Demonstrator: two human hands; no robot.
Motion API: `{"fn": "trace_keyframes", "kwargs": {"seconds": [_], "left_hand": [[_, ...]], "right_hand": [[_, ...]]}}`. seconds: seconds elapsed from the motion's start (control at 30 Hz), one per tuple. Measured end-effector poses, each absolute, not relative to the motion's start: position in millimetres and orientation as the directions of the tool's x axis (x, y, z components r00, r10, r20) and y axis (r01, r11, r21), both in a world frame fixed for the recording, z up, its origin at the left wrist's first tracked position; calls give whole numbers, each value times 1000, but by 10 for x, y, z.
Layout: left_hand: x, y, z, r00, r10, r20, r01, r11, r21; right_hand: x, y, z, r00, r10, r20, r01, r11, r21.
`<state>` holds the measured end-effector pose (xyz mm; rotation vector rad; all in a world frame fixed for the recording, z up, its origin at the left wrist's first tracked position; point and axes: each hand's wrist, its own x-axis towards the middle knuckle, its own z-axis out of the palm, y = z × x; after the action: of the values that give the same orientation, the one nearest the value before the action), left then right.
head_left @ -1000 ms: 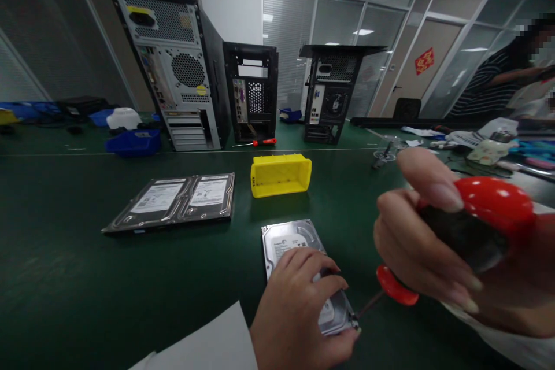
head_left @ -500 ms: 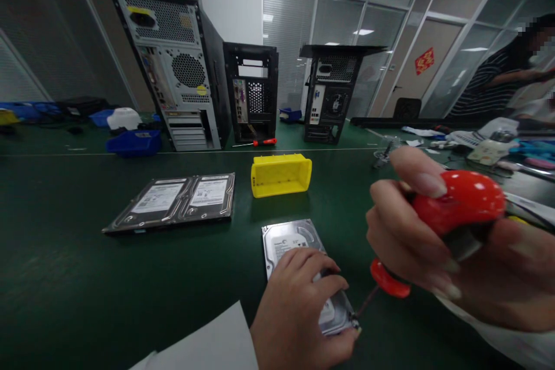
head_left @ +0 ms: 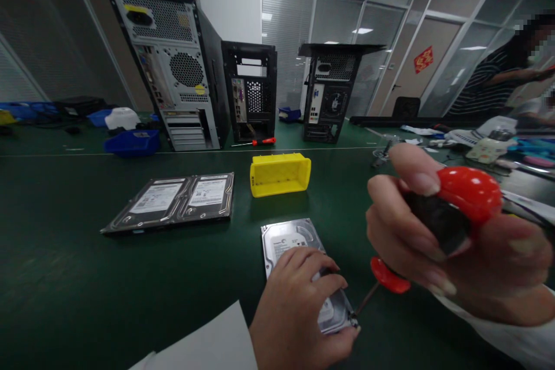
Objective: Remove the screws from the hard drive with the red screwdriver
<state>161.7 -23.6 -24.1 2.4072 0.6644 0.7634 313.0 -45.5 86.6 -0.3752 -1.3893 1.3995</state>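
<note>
A silver hard drive (head_left: 284, 237) with a white label lies on the green table in front of me. My left hand (head_left: 299, 306) is closed over its near part, with the thumb at the near right corner, and covers much of the label. In my right hand (head_left: 403, 225) is a red and black screwdriver (head_left: 470, 191), fingers wrapped round its thick handle. The thin shaft slants down to the left, and its tip meets the drive's near right corner beside my left thumb. The screw or hole under the tip is too small to make out.
Beyond the drive stands a yellow bin (head_left: 281, 179). Two hard drives (head_left: 173, 202) lie side by side to the left. Computer cases (head_left: 186, 75) line the back, with another red screwdriver (head_left: 263, 141) before them. A person (head_left: 489, 81) is at the far right.
The screwdriver's handle has turned in my right hand, showing more of its black part. Its tip stays at the drive's corner. My left hand and the drive have hardly moved.
</note>
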Motion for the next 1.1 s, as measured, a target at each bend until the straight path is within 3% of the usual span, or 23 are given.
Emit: {"fn": "trace_keyframes", "kwargs": {"seconds": [0.3, 0.47, 0.83, 1.1], "left_hand": [[1625, -242, -253, 707, 570, 419, 276, -767, 580], [1621, -245, -245, 714, 576, 398, 285, -759, 586], [1613, -243, -250, 723, 569, 392, 280, -759, 587], [1607, -239, -279, 720, 561, 409, 263, -766, 587]], "right_hand": [[3127, -572, 916, -335, 875, 350, -276, 264, -924], [3110, -511, 857, -247, 876, 414, -376, 307, -874], [3168, -460, 878, -387, 806, 449, -345, 325, -881], [3158, -448, 805, -395, 802, 448, -419, 276, -865]]}}
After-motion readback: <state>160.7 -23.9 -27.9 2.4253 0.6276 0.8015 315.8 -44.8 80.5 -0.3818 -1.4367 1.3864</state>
